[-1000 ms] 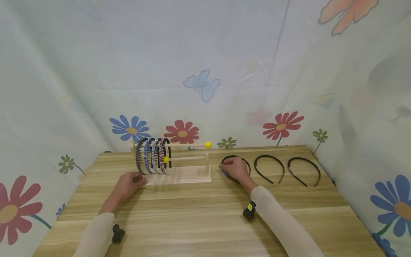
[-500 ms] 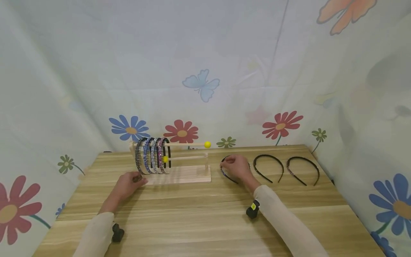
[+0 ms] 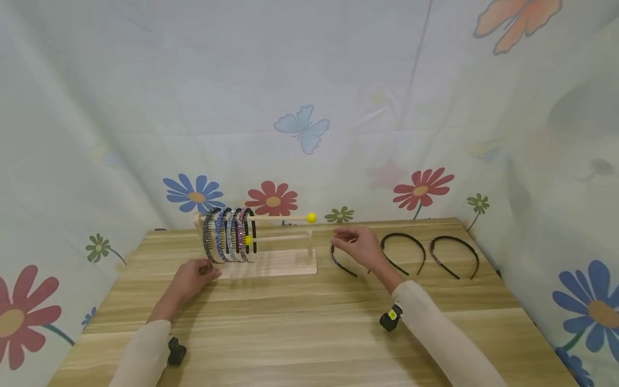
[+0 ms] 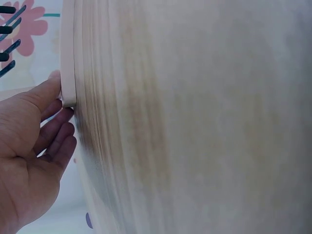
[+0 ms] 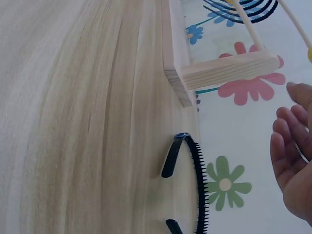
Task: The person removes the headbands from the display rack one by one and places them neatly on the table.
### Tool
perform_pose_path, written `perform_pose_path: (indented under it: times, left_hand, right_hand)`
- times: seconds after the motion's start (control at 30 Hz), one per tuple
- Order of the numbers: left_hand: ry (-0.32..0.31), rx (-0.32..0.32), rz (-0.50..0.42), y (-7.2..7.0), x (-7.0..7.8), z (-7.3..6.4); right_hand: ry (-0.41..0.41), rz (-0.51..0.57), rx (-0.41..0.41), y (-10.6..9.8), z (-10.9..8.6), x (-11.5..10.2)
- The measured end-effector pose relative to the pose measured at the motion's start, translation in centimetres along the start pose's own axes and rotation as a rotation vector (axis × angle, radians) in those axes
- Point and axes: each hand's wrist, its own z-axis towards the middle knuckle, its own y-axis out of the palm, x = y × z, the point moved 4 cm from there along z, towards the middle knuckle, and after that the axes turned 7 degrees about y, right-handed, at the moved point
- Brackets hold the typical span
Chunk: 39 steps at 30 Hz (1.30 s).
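At the left end of a wooden headband stand (image 3: 285, 262), my left hand (image 3: 193, 279) pinches the base, thumb on top and fingers at the corner, as the left wrist view shows with the stand's base (image 4: 68, 53). Several glittery toothed headbands (image 3: 229, 236) hang on the stand's rods. My right hand (image 3: 360, 248) hovers over a dark headband (image 3: 343, 264) on the table and hides part of it. In the right wrist view this headband (image 5: 200, 180) lies apart from the right hand (image 5: 295, 151), whose fingers are loosely bent with nothing between them.
Two more dark headbands, a middle one (image 3: 403, 252) and a right one (image 3: 454, 257), lie on the wooden table (image 3: 290, 333) right of my right hand. Yellow balls cap the rods, one being the upper ball (image 3: 311, 218). A flowered curtain (image 3: 232, 107) stands behind.
My right hand has risen off the headband and shifted slightly right, leaving the headband on the table. The left hand stays at the stand's base.
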Motion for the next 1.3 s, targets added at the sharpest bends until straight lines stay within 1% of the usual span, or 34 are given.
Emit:
perform_pose_path:
  times: [0.1,0.23,0.37,0.47,0.6,0.9,1.07,1.2,1.3]
  left_hand:
    - [0.005,-0.001,0.004,0.1,-0.1,0.0]
    - [0.009,0.002,0.003,0.1,0.0,0.0]
    - [0.002,0.002,-0.002,0.0,0.1,0.0]
    - [-0.002,0.0,0.0,0.0,0.1,0.0]
    - [-0.006,-0.002,0.0,0.0,0.0,0.0]
    - [0.008,0.011,0.008,0.0,-0.2,0.2]
    - [0.022,0.02,0.016,0.0,-0.2,0.2]
    - [0.024,0.02,0.014,0.1,-0.3,0.1]
    - [0.018,0.019,0.014,0.1,-0.3,0.1]
  right_hand:
    - [-0.049,0.013,0.003,-0.1,-0.4,-0.6]
    - [-0.124,0.072,0.006,0.1,-1.0,-1.6]
    - [-0.207,0.119,0.005,0.4,-1.7,-3.2]
    - [-0.236,0.132,0.001,0.8,-2.2,-4.5]
    - [-0.24,0.132,-0.019,1.5,-2.3,-6.2]
    - [-0.249,0.173,-0.067,4.1,-1.5,-9.0]
    - [-0.267,0.151,-0.104,5.9,-1.3,-10.7]
    - [-0.243,0.133,-0.139,7.4,-1.0,-11.7]
    - [-0.213,0.143,-0.156,8.5,-0.7,-12.2]
